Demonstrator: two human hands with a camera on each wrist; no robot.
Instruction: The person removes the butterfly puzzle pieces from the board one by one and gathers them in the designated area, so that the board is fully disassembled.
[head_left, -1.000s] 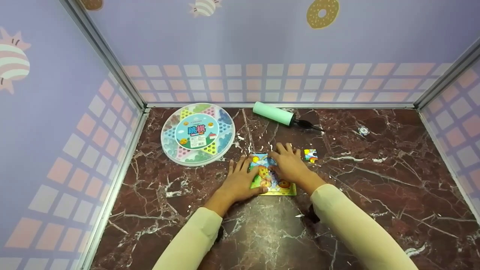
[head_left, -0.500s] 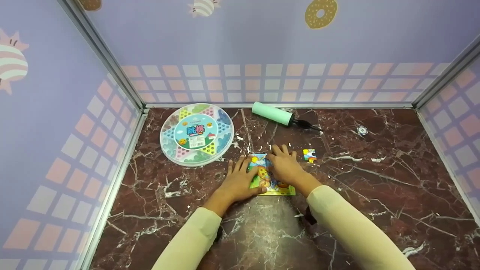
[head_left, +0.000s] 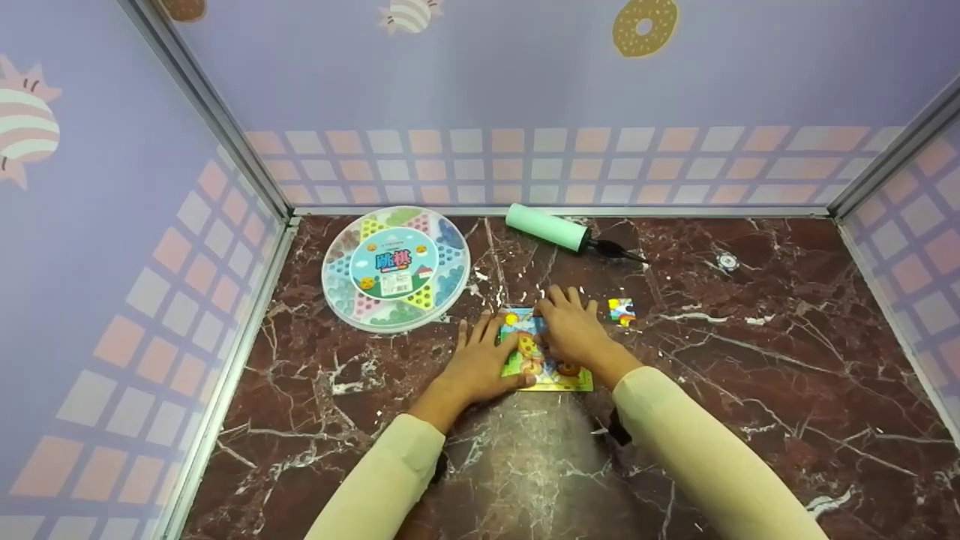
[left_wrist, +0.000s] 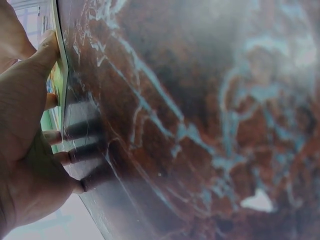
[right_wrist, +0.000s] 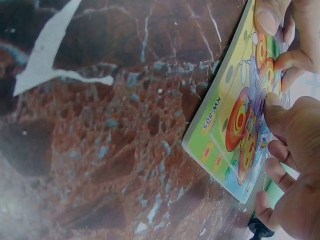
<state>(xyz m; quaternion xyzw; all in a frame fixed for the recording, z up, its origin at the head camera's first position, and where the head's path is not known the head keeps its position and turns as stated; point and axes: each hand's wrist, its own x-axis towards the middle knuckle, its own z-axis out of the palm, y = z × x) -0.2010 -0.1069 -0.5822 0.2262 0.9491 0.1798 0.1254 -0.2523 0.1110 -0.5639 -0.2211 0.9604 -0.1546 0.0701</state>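
A colourful cartoon jigsaw puzzle in a flat tray lies on the table between both hands. My left hand rests along its left side, with fingers spread and the thumb on the lower left part. My right hand lies over the upper right part. In the right wrist view its thumb presses on the picture, and the other fingers bend down toward the far side. The area under the right palm is hidden. A loose puzzle piece lies right of the puzzle.
A round Chinese checkers set stands at the back left. A mint-green hand pump with a black end lies near the back wall. Further right is a small round chip. Patterned walls enclose the marble table.
My right hand has shifted slightly over the puzzle, its fingers drawing a little to the left. The left hand stays in place, and the loose piece has not moved.
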